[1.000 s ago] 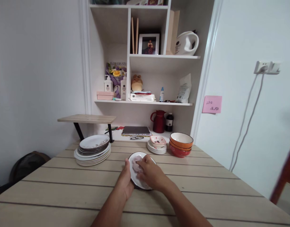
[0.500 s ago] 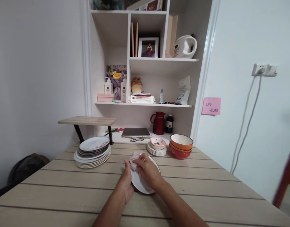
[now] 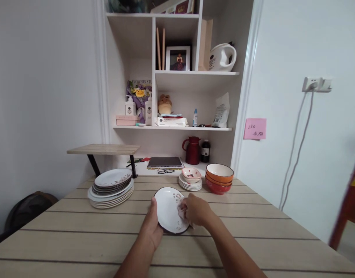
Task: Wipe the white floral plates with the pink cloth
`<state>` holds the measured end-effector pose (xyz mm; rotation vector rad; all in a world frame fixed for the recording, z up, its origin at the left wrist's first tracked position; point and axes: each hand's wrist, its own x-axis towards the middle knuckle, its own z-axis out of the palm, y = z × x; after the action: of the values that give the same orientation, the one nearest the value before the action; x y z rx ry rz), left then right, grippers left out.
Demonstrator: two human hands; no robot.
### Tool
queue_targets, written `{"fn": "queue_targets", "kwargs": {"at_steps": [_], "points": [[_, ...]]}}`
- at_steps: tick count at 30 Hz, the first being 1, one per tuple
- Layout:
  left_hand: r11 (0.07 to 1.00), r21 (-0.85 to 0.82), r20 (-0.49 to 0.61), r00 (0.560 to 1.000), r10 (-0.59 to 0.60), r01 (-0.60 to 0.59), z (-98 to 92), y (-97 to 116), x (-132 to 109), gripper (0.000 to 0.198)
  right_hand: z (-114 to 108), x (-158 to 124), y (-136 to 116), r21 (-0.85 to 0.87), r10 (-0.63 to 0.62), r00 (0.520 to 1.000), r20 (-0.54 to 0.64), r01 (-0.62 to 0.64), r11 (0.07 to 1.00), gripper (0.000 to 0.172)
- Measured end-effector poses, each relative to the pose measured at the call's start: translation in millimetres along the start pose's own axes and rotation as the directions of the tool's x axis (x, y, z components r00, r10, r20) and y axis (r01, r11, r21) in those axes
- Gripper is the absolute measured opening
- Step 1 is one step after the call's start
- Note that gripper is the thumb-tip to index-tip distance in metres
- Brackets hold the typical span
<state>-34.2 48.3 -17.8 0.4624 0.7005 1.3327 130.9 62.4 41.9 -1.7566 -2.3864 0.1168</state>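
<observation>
A white plate (image 3: 167, 210) with a dark rim and a floral pattern on its right side is tilted up slightly above the table. My left hand (image 3: 152, 225) grips it by the left edge, thumb on the rim and the other fingers hidden underneath. Bunched in my right hand (image 3: 197, 210) is a pale pinkish cloth (image 3: 182, 209), pressed against the plate's right part, over some of the flowers. A corner of the cloth hangs past the plate's rim.
To the left stands a stack of plates (image 3: 112, 189) beside a small raised shelf (image 3: 103, 149). Small white plates (image 3: 190, 185) bearing a pink dish (image 3: 191, 174) and stacked orange and red bowls (image 3: 219, 178) stand at the back right. Behind them are a laptop (image 3: 165, 162) and a red jug (image 3: 192, 150).
My right hand has moved with the cloth from the plate's upper left to its right side, uncovering the plate's middle. My left hand still holds the left edge. The view has shifted slightly.
</observation>
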Motion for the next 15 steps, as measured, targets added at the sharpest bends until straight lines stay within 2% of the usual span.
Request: {"fn": "queue_targets", "kwargs": {"at_steps": [2,5,7,9,11,15], "points": [[1.0,-0.008,0.014,1.0,0.007,-0.006,-2.4,-2,3,0.068,-2,-7,-5,-0.001,-0.063,0.997,0.044,0.063,0.998,0.028],[0.999,-0.033,0.039,0.999,0.005,-0.004,-6.0,-3,7,0.067,1,-14,-12,0.068,-0.238,0.967,0.092,0.232,0.97,0.028],[0.999,-0.053,0.073,0.997,0.007,-0.003,-7.4,-2,8,0.067,7,-12,-18,0.172,-0.366,0.928,0.062,0.352,0.92,0.032],[0.999,-0.047,0.106,0.994,-0.008,0.013,-7.2,0,9,0.068,15,-6,-24,0.262,-0.424,0.905,-0.016,0.414,0.872,0.035],[0.999,-0.021,0.129,0.991,-0.04,0.043,-5.1,2,7,0.07,22,2,-30,0.303,-0.401,0.91,-0.105,0.414,0.858,0.037],[0.999,-0.016,0.139,0.989,-0.047,0.05,0.7,4,1,0.068,27,18,-39,0.303,-0.276,0.931,-0.237,0.341,0.89,0.037]]}}
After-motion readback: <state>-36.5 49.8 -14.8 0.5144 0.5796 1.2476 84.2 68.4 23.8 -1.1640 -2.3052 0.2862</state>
